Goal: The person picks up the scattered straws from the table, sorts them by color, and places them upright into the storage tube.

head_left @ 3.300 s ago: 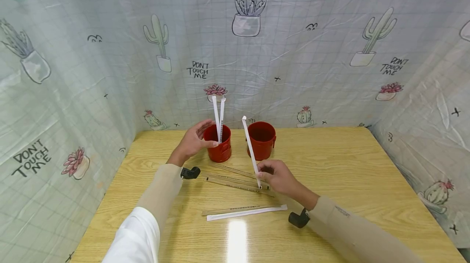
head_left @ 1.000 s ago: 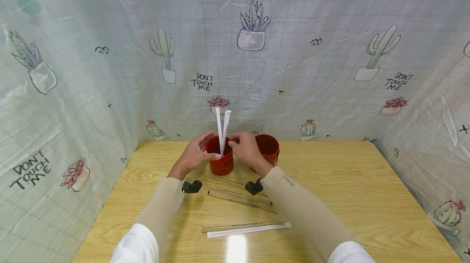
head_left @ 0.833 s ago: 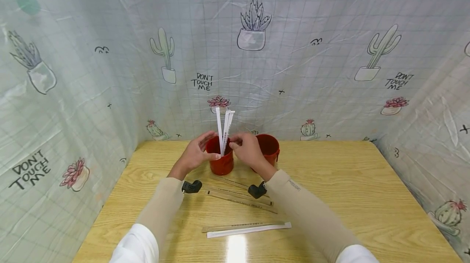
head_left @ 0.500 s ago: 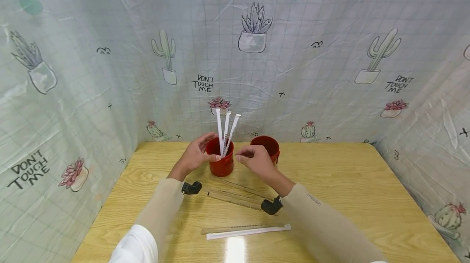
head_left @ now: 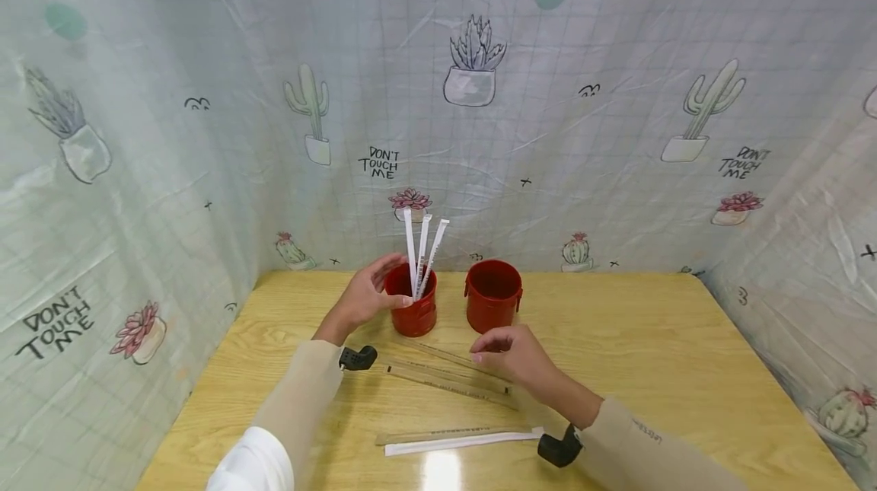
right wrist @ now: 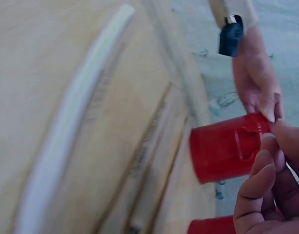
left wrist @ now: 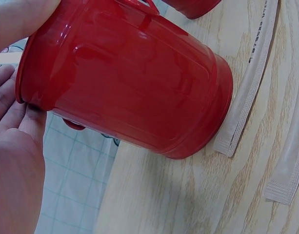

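My left hand grips the rim of the left red bucket, its thumb on the near side and fingers around the far side. Three white paper-wrapped straws stand in that bucket, fanned out above the rim. Up close in the left wrist view, the bucket fills the middle, with thumb and fingers at its rim. Over the table, in front of the right red bucket, hovers my right hand, fingers loosely bent and holding nothing. Just below and left of it lie several brown paper-wrapped straws.
Nearer the front, a white wrapped straw lies alongside another brown wrapped straw. The wooden table ends at the back against a curtain printed with cacti, which also hangs along both sides.
My right hand has put a third white straw into the left bucket, let go, and drawn back toward the front right. My left hand has stayed at the bucket's rim.
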The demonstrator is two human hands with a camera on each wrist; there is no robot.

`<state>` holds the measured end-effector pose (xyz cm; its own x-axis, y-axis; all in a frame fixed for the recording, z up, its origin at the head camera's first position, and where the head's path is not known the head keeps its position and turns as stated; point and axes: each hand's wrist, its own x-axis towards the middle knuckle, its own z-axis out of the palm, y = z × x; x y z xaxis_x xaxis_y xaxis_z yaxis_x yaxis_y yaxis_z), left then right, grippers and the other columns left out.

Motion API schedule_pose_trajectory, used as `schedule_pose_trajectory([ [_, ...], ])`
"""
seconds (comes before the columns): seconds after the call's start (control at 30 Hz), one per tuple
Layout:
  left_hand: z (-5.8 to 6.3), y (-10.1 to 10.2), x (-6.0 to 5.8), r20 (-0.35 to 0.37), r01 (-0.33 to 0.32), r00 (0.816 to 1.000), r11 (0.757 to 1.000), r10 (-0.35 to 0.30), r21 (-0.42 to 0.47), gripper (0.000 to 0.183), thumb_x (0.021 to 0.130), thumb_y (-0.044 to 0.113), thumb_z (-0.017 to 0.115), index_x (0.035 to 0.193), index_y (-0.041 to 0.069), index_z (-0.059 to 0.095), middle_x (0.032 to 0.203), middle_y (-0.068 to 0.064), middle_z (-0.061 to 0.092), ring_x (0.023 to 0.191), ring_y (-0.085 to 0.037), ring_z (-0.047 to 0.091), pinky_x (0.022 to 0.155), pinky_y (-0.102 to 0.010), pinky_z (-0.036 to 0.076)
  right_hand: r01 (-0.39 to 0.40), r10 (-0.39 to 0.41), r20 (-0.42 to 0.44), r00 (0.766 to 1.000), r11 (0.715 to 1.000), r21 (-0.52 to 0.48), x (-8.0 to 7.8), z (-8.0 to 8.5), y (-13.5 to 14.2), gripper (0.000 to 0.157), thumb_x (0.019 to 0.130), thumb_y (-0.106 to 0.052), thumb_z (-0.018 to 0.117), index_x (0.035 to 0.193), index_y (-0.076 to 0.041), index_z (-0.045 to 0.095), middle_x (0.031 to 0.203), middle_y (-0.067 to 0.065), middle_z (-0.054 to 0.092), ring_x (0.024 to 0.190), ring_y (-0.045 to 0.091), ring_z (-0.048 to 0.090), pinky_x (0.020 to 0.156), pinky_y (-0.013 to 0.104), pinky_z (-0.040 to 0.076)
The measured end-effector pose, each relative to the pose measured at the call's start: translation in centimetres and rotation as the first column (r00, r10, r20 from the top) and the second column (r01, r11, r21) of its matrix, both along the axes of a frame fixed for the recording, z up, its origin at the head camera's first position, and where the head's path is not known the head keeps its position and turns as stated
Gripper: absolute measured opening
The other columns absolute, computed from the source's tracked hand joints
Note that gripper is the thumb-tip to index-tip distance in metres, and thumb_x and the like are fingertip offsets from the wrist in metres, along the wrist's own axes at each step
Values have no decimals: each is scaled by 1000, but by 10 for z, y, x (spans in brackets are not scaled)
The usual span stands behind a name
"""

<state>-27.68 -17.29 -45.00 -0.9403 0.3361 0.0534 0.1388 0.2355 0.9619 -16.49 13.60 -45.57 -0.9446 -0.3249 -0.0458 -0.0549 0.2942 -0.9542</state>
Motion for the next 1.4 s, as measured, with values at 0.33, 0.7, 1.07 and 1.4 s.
schedule_pose_trajectory([
  [0.33, -4, -1, 6, 8, 3, 1000, 1000, -3, 7, 93, 83, 3, 86, 161, 5, 36, 164, -15, 44, 158, -35, 34, 131, -50, 26, -166, 168, -6, 986, 976, 140, 30, -24, 30, 8, 89, -7, 80, 94, -2, 79, 88, 6, 76, 75, 5, 61, 67, 19, 53],
  [0.7, -7, 0, 11, 8, 10, 1000, 1000, -10, 11, 93, 83, 3, 86, 161, 4, 35, 164, -16, 44, 158, -36, 34, 131, -51, 26, -291, 305, -47, 951, 937, 191, 51, -47, 46, 10, 82, -4, 84, 87, -10, 78, 79, -6, 70, 71, -3, 57, 62, 18, 52],
  [1.07, -6, 3, 14, 8, 20, 1000, 1000, -20, 6, 91, 84, 4, 85, 160, 5, 36, 164, -17, 44, 158, -36, 34, 131, -51, 26, -326, 385, -150, 911, 892, 312, 57, -54, 45, 17, 79, -2, 85, 83, -16, 77, 75, -13, 62, 69, -8, 50, 59, 16, 49],
  [1.4, 3, 1, 7, -19, 8, 1000, 1000, -8, -13, 92, 84, 6, 86, 161, 6, 36, 164, -15, 44, 158, -35, 33, 131, -49, 26, -282, 447, -262, 855, 826, 488, 48, -45, 44, 19, 84, -3, 81, 85, -22, 76, 81, -18, 61, 74, -6, 49, 66, 15, 47],
])
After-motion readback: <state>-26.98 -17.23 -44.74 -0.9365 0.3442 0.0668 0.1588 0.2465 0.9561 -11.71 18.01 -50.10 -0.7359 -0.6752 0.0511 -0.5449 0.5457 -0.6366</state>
